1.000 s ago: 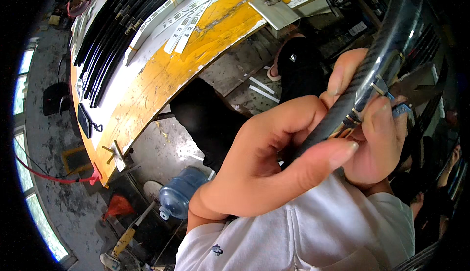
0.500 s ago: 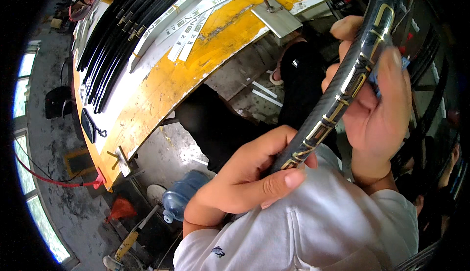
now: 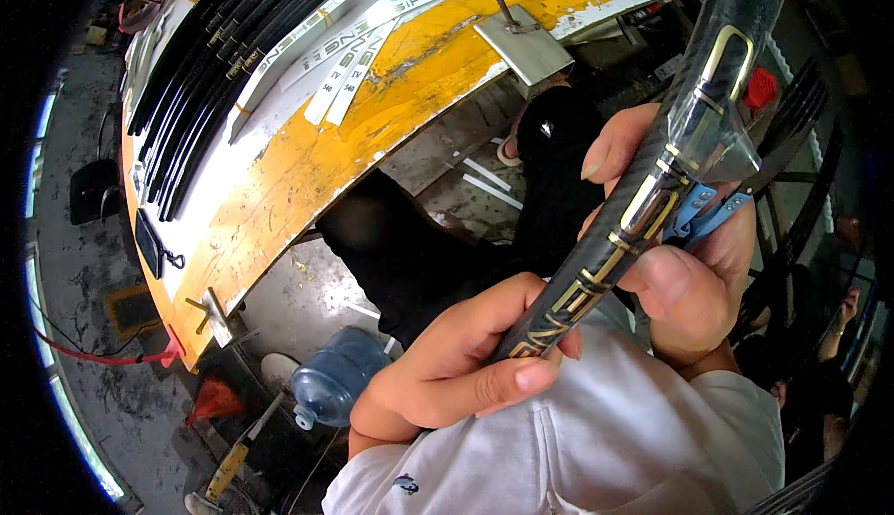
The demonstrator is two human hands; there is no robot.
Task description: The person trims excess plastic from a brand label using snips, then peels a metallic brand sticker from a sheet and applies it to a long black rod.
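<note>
A glossy black tube (image 3: 596, 236) with gold lettering and outlines slants from my lap to the upper right. My left hand (image 3: 475, 352) wraps its lower end, thumb on top. Further up, my right hand (image 3: 684, 296) closes about the tube, thumb against the near side and fingers partly hidden behind it. A clear film flap (image 3: 731, 147) stands off the tube over the gold marks. Beside it, a blue riveted tool handle (image 3: 703, 212) rests in my right hand; a grey blade-like part seems to run from it, its kind unclear.
On the yellow-and-white table (image 3: 270, 189) lie several black tubes (image 3: 200, 110), printed white strips (image 3: 349, 68) and a dark phone-like object (image 3: 149, 243). A metal plate clamp (image 3: 526, 49) juts from its edge. A blue water jug (image 3: 340, 375) and yellow-handled tool (image 3: 228, 471) are on the floor.
My right hand has turned and its thumb has come down to the tube. The blue tool and the lifted film now show plainly. My view has shifted slightly.
</note>
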